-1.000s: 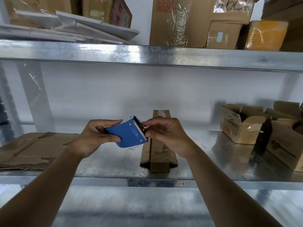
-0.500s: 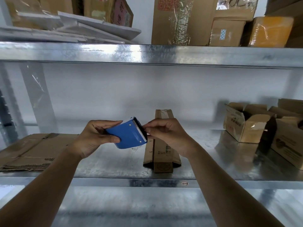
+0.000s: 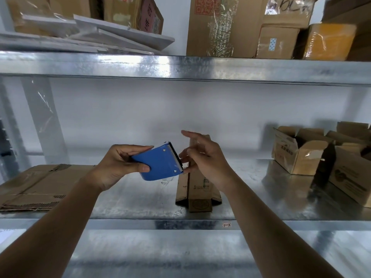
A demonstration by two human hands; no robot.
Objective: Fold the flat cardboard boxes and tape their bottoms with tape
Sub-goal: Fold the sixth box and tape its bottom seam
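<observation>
While our left hand (image 3: 118,165) grips the tape dispenser (image 3: 160,164) blade-up above the folded box (image 3: 197,189), right hand (image 3: 202,157) fingers spread loose at the blade, likely hunting the tape end.

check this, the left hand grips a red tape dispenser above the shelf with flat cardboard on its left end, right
Not quite: the tape dispenser is blue, not red, as the head view shows. The left hand does grip it above the shelf, with flat cardboard on its left end.

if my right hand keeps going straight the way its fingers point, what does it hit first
Probably the blue tape dispenser: the right hand points left at its toothed edge, fingertips almost touching it. Depth is hard to judge.
</observation>
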